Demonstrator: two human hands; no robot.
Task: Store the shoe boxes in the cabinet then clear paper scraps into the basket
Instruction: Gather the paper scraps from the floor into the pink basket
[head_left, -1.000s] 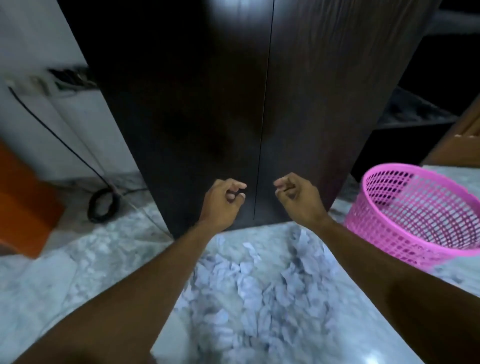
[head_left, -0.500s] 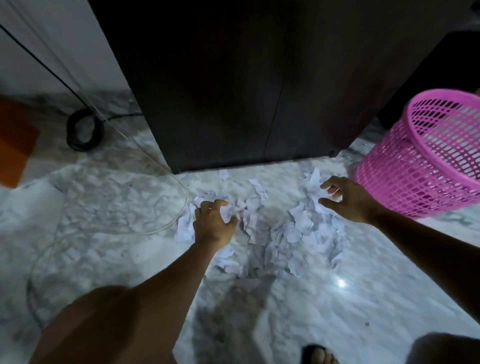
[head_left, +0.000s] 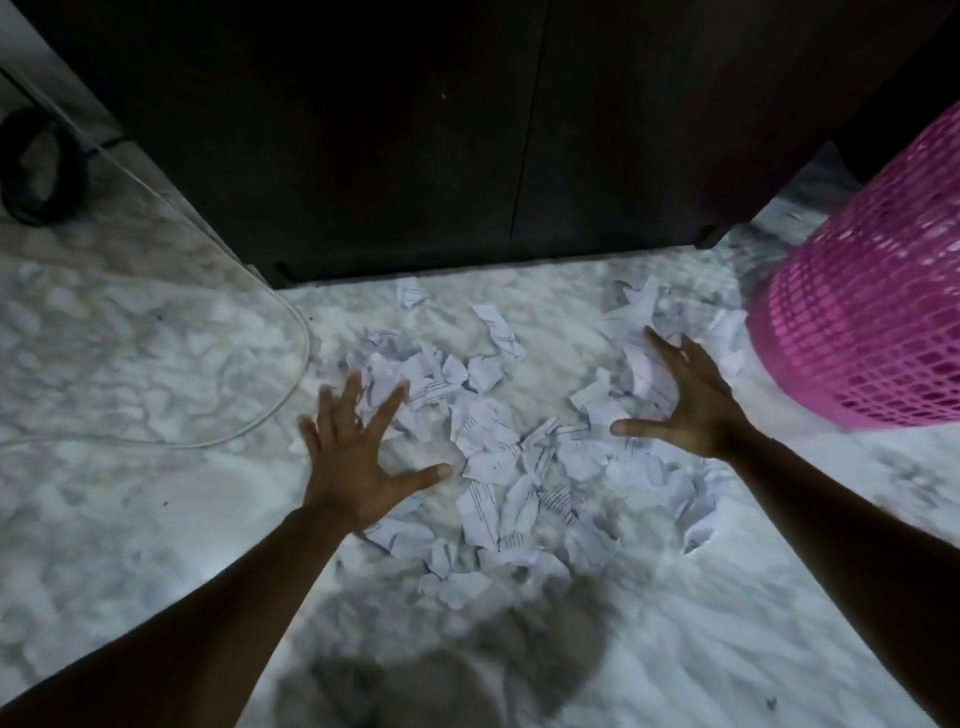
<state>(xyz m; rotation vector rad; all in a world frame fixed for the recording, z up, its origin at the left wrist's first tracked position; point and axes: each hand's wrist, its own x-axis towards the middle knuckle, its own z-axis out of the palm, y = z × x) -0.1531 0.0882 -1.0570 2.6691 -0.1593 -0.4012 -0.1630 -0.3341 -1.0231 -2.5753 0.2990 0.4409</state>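
A loose heap of torn white paper scraps (head_left: 498, 467) lies on the marble floor in front of the dark cabinet (head_left: 441, 130), whose two doors are closed. My left hand (head_left: 358, 452) is spread flat at the heap's left edge, fingers wide apart. My right hand (head_left: 685, 400) is spread over the scraps on the right side, thumb pointing inward. Neither hand holds anything. The pink mesh basket (head_left: 872, 312) stands at the right, just beyond my right hand. No shoe boxes are in view.
A white cable (head_left: 291, 364) curves across the floor left of the scraps. A coiled black cord (head_left: 36, 171) lies at the far left by the cabinet's side. My shadow falls on the floor below the heap.
My hands left the cabinet doors and dropped to the floor. They went from half curled at the scraps to spread flat on both sides of the heap. The view tilted down.
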